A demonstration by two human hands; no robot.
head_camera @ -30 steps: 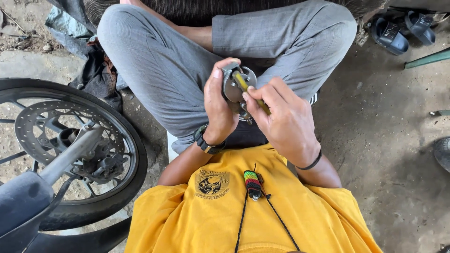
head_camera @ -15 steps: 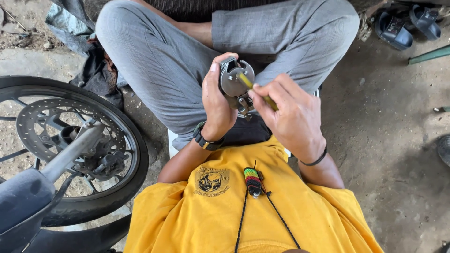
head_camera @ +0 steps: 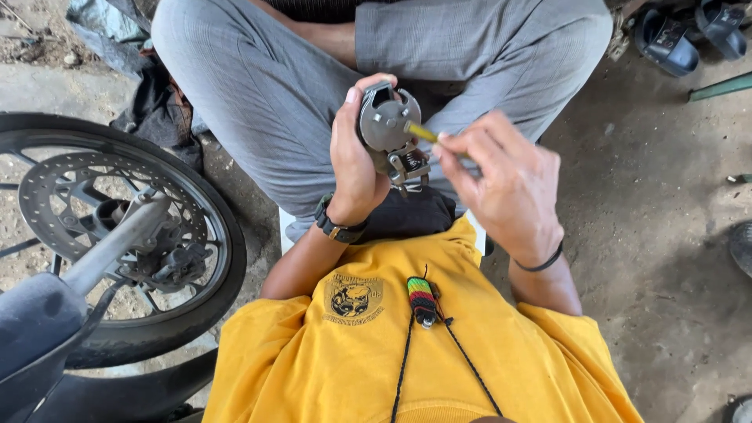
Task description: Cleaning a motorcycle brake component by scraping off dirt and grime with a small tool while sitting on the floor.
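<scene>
My left hand (head_camera: 354, 160) grips a grey metal mechanical part (head_camera: 389, 129) with a round face and a small spring at its lower end, held up in front of my chest. My right hand (head_camera: 501, 184) pinches a thin yellow-handled tool (head_camera: 423, 132) whose tip rests against the round face of the part. A dark watch (head_camera: 337, 225) is on my left wrist and a black band (head_camera: 540, 262) on my right. I wear a yellow shirt (head_camera: 368, 345) with a striped pendant (head_camera: 422, 299) on a cord.
Another person sits cross-legged facing me in grey trousers (head_camera: 258, 86). A motorcycle front wheel (head_camera: 117, 235) with a brake disc stands at the left, a dark mudguard (head_camera: 35, 325) below it. Dark sandals (head_camera: 677, 35) lie at the top right on the dirty concrete floor (head_camera: 666, 235).
My hands and the metal part have stayed close together, shifting slightly up in view. The right hand has moved a little to the right, with the tool tip still on the part.
</scene>
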